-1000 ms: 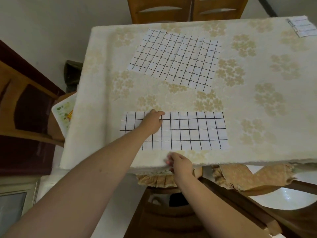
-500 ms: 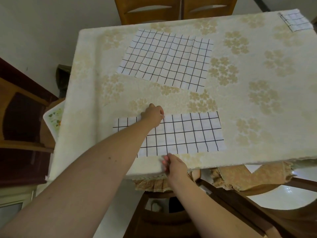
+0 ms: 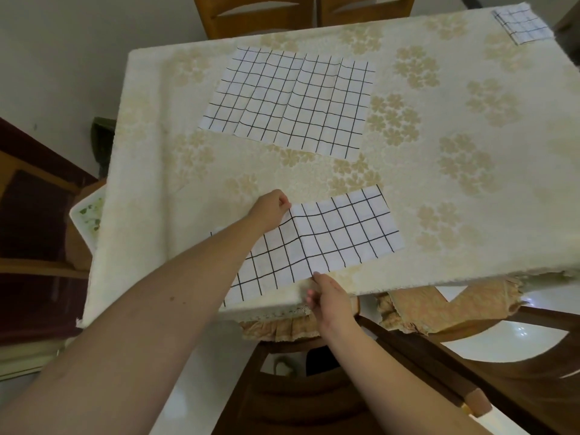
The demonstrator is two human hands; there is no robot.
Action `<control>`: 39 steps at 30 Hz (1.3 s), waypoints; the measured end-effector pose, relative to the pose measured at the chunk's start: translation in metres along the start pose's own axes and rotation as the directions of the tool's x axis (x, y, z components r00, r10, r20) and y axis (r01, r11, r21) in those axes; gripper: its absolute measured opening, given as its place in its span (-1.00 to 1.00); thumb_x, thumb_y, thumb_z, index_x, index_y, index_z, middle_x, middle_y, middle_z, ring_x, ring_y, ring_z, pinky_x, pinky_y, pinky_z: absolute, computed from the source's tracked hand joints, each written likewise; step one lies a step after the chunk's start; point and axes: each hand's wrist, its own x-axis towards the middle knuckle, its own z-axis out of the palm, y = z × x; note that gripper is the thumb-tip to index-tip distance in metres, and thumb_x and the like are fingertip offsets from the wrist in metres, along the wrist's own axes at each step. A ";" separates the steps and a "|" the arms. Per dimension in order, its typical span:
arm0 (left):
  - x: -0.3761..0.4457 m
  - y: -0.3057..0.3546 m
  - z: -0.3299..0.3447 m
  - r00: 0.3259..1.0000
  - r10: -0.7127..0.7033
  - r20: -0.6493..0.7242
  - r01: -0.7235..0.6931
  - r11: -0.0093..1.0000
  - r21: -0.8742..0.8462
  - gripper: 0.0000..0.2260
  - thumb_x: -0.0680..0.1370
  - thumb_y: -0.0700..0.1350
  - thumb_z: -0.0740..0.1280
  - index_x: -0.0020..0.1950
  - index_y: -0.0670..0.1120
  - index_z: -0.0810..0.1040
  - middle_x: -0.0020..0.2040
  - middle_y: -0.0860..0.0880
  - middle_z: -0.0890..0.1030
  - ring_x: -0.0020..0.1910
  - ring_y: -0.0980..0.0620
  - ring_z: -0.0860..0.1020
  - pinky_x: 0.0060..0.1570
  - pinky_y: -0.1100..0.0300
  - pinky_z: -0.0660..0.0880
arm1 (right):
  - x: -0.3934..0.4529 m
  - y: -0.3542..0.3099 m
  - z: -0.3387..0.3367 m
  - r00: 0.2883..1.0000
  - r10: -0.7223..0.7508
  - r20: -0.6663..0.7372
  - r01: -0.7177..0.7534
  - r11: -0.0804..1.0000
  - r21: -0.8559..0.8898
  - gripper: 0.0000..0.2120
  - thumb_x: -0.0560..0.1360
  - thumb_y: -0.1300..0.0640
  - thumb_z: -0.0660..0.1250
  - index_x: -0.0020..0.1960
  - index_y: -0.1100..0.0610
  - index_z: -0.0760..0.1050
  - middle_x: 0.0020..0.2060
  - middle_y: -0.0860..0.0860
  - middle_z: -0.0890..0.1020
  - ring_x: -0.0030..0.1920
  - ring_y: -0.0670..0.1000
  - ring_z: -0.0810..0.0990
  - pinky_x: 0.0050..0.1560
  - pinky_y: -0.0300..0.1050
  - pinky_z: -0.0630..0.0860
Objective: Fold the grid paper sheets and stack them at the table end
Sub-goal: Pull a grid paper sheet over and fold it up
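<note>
We see the folded grid sheet (image 3: 329, 237) lying at the near edge of the table (image 3: 470, 215), its left half lifting in a soft bend. The left hand (image 3: 270, 210) reaches in, arm stretched out over the sheet, fingers pinched on its far edge at the crease. The right hand (image 3: 329, 298) comes up from below the table edge, fingertips nipping the sheet's near edge. Beyond the folded sheet, farther up the table, a flat open grid sheet (image 3: 292, 102) waits. At the table's far right corner sits a small folded piece (image 3: 522, 23). Past the table stand two wooden chairs (image 3: 301, 11).
</note>
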 end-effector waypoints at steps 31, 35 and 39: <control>-0.126 0.053 -0.171 0.865 0.091 -0.493 -0.428 0.647 -0.631 -0.84 0.60 -0.16 0.28 -0.03 0.04 0.63 -0.02 0.01 0.65 -0.10 0.13 0.64 -0.16 0.27 0.55 | -0.116 -0.167 0.072 0.677 -0.617 0.400 0.722 0.662 -0.200 -0.83 0.55 0.11 0.33 0.03 0.21 0.58 -0.15 0.05 0.68 -0.23 -0.05 0.62 -0.20 -0.20 0.55; -0.142 0.025 -0.141 0.884 0.006 -0.468 -0.380 0.591 -0.711 -0.91 0.59 -0.18 0.31 -0.02 -0.03 0.59 -0.07 -0.05 0.64 -0.15 0.11 0.64 -0.18 0.26 0.56 | -0.101 -0.131 0.056 0.711 -0.586 0.389 0.697 0.663 -0.273 -0.88 0.56 0.11 0.33 -0.09 0.13 0.59 -0.10 0.06 0.69 -0.11 0.00 0.68 -0.10 -0.10 0.60; -0.151 -0.021 -0.083 0.926 -0.118 -0.358 -0.233 0.568 -0.790 -0.94 0.57 -0.24 0.34 -0.01 -0.09 0.55 -0.08 -0.12 0.58 -0.26 0.12 0.62 -0.19 0.26 0.56 | -0.069 -0.076 0.019 0.809 -0.482 0.337 0.587 0.694 -0.416 -0.82 0.55 0.05 0.34 -0.01 0.15 0.62 -0.07 0.06 0.69 -0.03 0.02 0.67 -0.02 -0.06 0.62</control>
